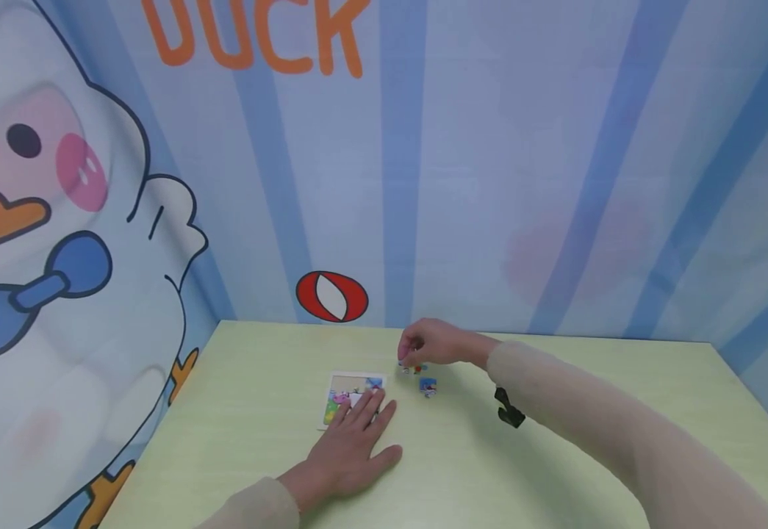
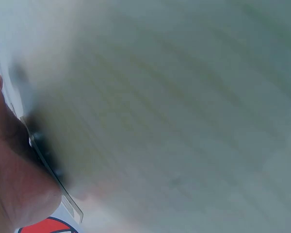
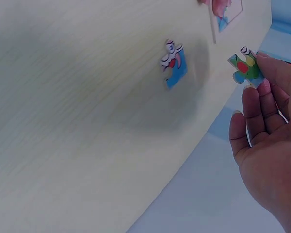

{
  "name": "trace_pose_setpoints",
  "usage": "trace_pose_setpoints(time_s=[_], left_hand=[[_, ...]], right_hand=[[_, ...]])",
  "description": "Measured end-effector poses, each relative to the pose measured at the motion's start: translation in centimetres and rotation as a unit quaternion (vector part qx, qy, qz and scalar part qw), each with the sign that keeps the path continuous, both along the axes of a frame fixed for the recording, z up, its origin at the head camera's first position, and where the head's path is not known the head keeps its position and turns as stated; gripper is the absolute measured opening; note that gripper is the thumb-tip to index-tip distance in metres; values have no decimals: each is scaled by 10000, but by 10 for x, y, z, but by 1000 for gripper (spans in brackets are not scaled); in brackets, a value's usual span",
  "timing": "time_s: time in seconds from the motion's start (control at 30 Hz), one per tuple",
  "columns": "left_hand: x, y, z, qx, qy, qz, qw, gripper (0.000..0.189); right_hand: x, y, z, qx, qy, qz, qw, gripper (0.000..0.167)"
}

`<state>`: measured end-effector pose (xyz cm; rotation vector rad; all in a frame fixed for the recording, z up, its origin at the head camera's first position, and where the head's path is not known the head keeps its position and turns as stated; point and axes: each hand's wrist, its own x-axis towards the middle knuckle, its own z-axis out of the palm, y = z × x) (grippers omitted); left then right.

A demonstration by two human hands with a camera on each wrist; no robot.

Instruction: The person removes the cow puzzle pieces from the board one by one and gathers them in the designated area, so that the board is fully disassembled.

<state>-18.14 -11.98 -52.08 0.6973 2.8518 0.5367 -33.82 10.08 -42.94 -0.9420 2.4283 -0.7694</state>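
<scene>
My right hand (image 1: 435, 342) is over the far part of the table, pinching a jigsaw puzzle piece (image 3: 247, 68) between thumb and fingers. Green, red, yellow and blue show on that piece. A second puzzle piece (image 3: 175, 65), blue with a white and red figure, lies loose on the table, just nearer than the right hand in the head view. To its left is a jigsaw board (image 1: 344, 383) with a pale border and a coloured picture. My left hand (image 1: 355, 452) lies with fingers spread, fingertips over the board's lower right part, hiding some of the picture.
The pale yellow table (image 1: 278, 353) ends at a blue striped backdrop (image 1: 463, 184) behind it. A large duck (image 1: 132, 316) is printed on the left side. Under the right sleeve (image 1: 582, 411) shows a small black object (image 1: 508, 408).
</scene>
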Motion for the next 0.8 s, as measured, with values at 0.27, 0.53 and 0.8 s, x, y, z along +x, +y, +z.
trace_pose_setpoints(time_s=[0.27,0.53,0.8], left_hand=[[4,1,5,88,33,-56,9999,76],[2,0,-1,88,180,-62,9998,76],[3,-1,1,68,191,-54,9998,77]], right_hand=[[6,26,-3,-19,-101,-176,9998,4],[10,47,-11,21,-238,-336,9992,3],[11,58,-24,48,-160,-280,9995,5]])
